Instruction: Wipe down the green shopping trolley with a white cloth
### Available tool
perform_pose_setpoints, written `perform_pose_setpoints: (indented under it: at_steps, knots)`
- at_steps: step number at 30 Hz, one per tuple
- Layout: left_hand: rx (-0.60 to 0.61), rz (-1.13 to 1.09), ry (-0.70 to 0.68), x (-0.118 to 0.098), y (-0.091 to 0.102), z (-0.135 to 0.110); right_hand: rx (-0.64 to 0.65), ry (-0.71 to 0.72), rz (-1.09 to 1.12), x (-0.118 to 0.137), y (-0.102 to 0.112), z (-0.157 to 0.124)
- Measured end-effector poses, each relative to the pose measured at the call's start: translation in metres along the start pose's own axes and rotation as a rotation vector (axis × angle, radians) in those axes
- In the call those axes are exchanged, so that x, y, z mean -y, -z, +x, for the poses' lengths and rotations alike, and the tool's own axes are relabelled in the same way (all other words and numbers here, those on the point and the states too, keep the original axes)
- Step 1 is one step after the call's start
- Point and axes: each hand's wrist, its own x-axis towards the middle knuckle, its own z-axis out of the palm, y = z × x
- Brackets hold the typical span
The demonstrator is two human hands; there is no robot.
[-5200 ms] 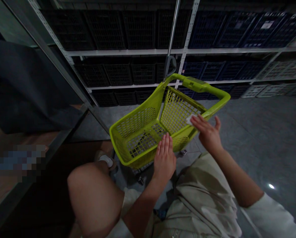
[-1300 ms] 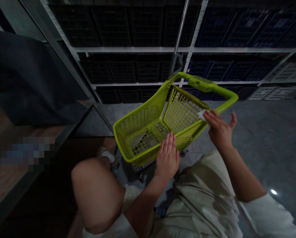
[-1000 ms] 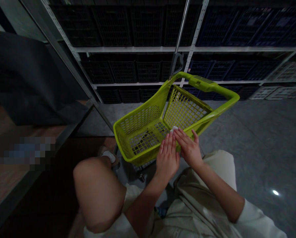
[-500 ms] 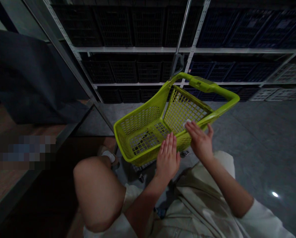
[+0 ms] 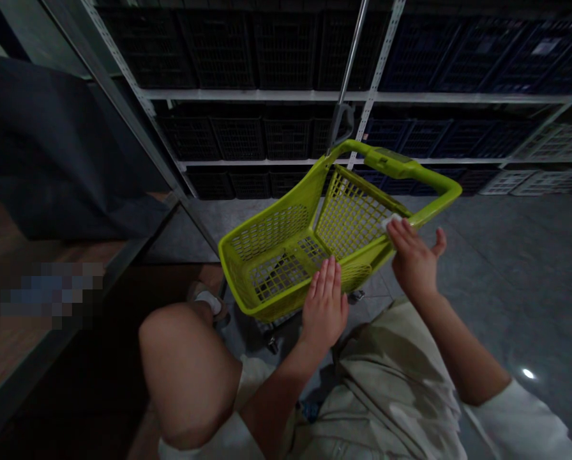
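A lime-green shopping cart (image 5: 286, 298) with a latticed basket stands right in front of my knees. My left hand (image 5: 325, 306) lies flat on its near side rim, fingers straight and close together, with nothing in it. Farther up the same rim, close to where it rises into the handle, my right hand (image 5: 415, 259) presses a small white cloth (image 5: 391, 221) against the green plastic. Most of the cloth is hidden under the fingers, and the thumb sticks out to the side. The cart's inner grid flap (image 5: 353, 211) leans across the handle end.
Behind the cart runs a metal shelf rack (image 5: 267, 96) filled with dark crates (image 5: 286, 51). A grey-handled metal pole (image 5: 353, 57) rises by the cart's far side. To the left is a metal-edged table (image 5: 118, 265) with dark sheeting (image 5: 66, 147). Grey floor (image 5: 516, 275) extends right.
My right hand has slid right and up along the rim toward the handle, taking the white cloth with it. My left hand and the cart stay practically where they were.
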Motion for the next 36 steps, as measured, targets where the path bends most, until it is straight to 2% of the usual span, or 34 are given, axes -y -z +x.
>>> perform_pose_setpoints:
  at_steps: [3,5,7,9,12,14,15,17,20,22,24,26,29,31,33,36]
  knots:
    - [-0.02,-0.016,-0.005,0.0,-0.001,-0.001,0.144,0.158,0.116,0.062,-0.002,-0.021]
    - [-0.029,-0.023,-0.009,0.001,-0.002,-0.002,0.216,0.259,0.18,0.082,-0.001,-0.028]
    - [-0.027,-0.025,-0.007,0.002,-0.002,-0.002,0.248,0.339,0.197,0.073,0.001,-0.023]
    - [-0.013,-0.017,-0.004,0.003,-0.001,-0.001,0.219,0.339,0.152,0.039,0.004,-0.011]
    - [0.008,0.001,0.0,0.003,0.001,0.0,0.067,0.141,0.021,-0.018,0.006,0.009]
    - [0.012,0.005,0.004,0.002,0.001,0.001,-0.013,0.018,-0.031,-0.032,0.005,0.014]
    - [0.01,0.005,0.006,0.002,0.001,0.001,-0.025,-0.004,-0.037,-0.028,0.004,0.013]
    - [0.003,0.006,0.006,0.001,0.0,0.001,0.012,0.033,-0.007,-0.001,0.0,0.003]
    - [-0.011,0.008,0.001,0.001,-0.001,0.0,0.155,0.196,0.105,0.057,-0.002,-0.018]
    - [-0.014,0.007,-0.002,0.002,-0.001,0.0,0.229,0.295,0.171,0.079,0.0,-0.026]
    - [-0.01,0.007,-0.002,0.003,0.0,0.0,0.258,0.367,0.189,0.073,0.003,-0.024]
    - [-0.004,0.009,-0.004,0.004,0.001,0.0,0.237,0.363,0.148,0.042,0.007,-0.013]
    - [-0.002,0.013,-0.006,0.003,0.001,0.001,0.106,0.159,0.023,-0.017,0.011,0.009]
    - [-0.004,0.011,-0.005,0.002,0.0,0.001,0.013,0.014,-0.025,-0.039,0.01,0.018]
    - [-0.006,0.005,-0.002,0.001,-0.001,0.001,-0.017,-0.048,-0.028,-0.035,0.007,0.017]
    - [-0.014,-0.002,0.003,0.0,-0.003,0.0,0.031,0.008,0.019,0.013,0.001,-0.001]
